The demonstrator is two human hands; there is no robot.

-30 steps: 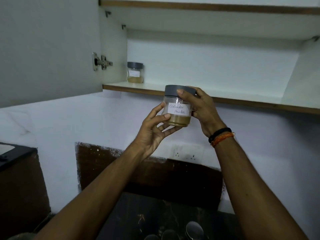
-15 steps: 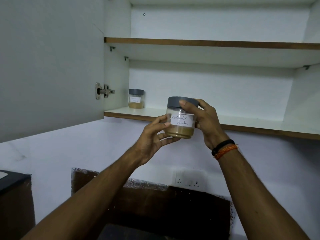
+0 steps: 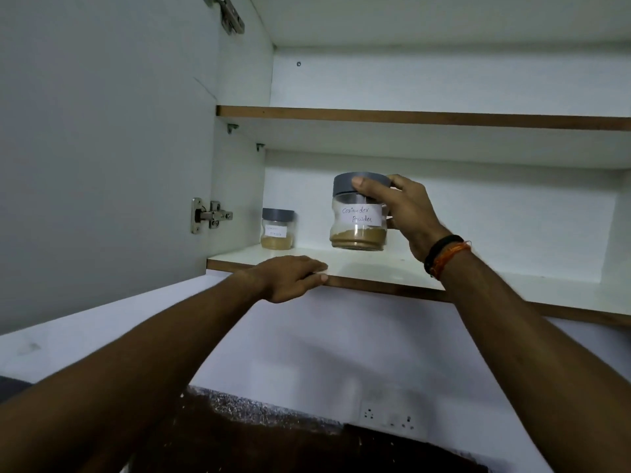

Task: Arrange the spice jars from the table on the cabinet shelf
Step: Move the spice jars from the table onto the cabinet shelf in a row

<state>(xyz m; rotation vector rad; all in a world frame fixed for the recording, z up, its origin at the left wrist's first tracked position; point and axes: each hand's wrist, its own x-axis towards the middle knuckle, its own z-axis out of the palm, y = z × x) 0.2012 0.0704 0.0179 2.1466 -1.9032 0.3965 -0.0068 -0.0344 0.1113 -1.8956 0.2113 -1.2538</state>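
A clear coriander powder jar (image 3: 358, 220) with a grey lid and a white handwritten label hangs just above the lower cabinet shelf (image 3: 375, 268). My right hand (image 3: 406, 213) grips it by the lid and side. My left hand (image 3: 290, 276) rests on the shelf's front edge, fingers lying over the top and the thumb under the rim, holding no jar. A second grey-lidded spice jar (image 3: 277, 233) with brown powder stands at the back left of the same shelf.
The open cabinet door (image 3: 102, 148) with its hinge (image 3: 210, 215) stands to the left. An upper shelf (image 3: 409, 114) runs above. Below are a white wall, a wall socket (image 3: 389, 418) and a dark backsplash (image 3: 273, 438).
My left hand has let go of the jar and moved down-left onto the shelf edge. My right hand alone has carried the jar up and over the shelf. The view tilted upward.
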